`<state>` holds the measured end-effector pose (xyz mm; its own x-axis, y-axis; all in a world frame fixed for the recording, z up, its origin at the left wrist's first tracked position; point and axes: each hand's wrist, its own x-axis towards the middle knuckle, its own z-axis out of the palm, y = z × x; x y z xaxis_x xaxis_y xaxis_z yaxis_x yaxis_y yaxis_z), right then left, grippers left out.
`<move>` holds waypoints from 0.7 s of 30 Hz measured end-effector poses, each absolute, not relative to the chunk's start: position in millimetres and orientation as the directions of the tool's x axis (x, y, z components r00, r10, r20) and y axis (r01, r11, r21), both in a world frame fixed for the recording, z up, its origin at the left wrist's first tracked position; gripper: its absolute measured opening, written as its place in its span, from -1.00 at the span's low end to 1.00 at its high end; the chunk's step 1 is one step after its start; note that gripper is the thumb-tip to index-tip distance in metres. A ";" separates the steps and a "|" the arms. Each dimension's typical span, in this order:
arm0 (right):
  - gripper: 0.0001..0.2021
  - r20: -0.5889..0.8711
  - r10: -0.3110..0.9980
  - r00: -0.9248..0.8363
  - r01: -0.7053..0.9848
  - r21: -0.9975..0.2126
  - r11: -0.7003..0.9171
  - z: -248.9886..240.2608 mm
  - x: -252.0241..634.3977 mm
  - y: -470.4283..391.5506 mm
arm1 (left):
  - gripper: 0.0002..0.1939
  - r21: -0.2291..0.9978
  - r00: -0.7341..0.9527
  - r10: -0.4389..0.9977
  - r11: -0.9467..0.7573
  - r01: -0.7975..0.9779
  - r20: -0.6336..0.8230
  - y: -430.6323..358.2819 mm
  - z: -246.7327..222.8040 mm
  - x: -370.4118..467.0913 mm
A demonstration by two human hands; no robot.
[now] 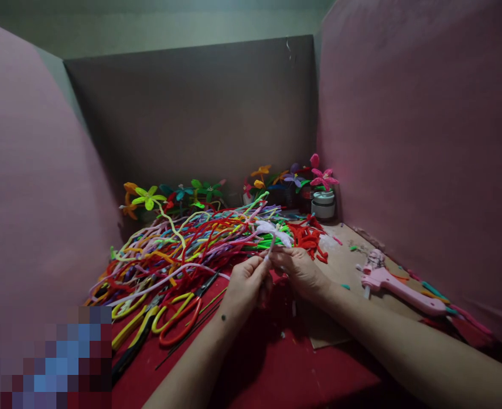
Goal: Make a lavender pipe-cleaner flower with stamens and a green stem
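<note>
Both my hands meet at the middle of the view, above the red cloth (251, 369). My left hand (251, 278) pinches a pale lilac pipe cleaner (271, 247) between thumb and fingers. My right hand (297, 270) is closed on the same piece from the other side, its fingertips touching those of the left. White-lilac fuzzy petals (274, 230) stick up just beyond the fingertips and seem joined to this piece, though the fingers hide the join. Behind my hands spreads a large pile of coloured pipe cleaners (204, 236), with red pieces (308, 238) at its right end.
Red-and-yellow-handled scissors (180, 332) and yellow-and-black pliers (136, 332) lie at left, beside thin wire rods (197, 324). A pink glue gun (404, 287) rests on cardboard (340, 272) at right. Pipe-cleaner flowers (149, 197) and a white pot (323, 204) line the back partition (191, 119).
</note>
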<state>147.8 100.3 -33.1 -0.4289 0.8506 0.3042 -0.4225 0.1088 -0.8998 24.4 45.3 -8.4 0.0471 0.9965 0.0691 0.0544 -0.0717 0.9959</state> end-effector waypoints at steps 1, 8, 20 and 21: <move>-0.71 0.291 0.863 -0.413 -0.417 -0.903 0.105 -33.8 147.3 100.3 | -0.73 0.978 -0.022 0.991 -0.124 0.167 0.130 45.0 -9.8 25.4; -0.71 0.251 0.899 -0.358 -0.361 -0.925 0.115 -31.0 144.7 94.6 | -0.86 0.649 -0.111 0.821 -0.351 0.675 0.560 40.5 -18.9 22.7; -0.79 0.306 0.857 -0.414 -0.372 -0.916 0.147 -23.9 147.5 92.0 | -0.76 0.982 0.195 0.981 0.058 -0.182 -0.022 43.3 -2.5 19.0; -0.79 0.297 0.866 -0.404 -0.360 -0.921 0.148 -23.3 147.9 91.9 | -0.76 0.985 0.192 0.981 0.054 -0.162 -0.023 43.1 -2.9 19.4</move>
<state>147.9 91.9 -23.3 -0.4035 0.8655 0.2967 -0.3596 0.1482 -0.9213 19.4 43.1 -2.9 0.1920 0.9811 -0.0225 -0.1620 0.0543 0.9853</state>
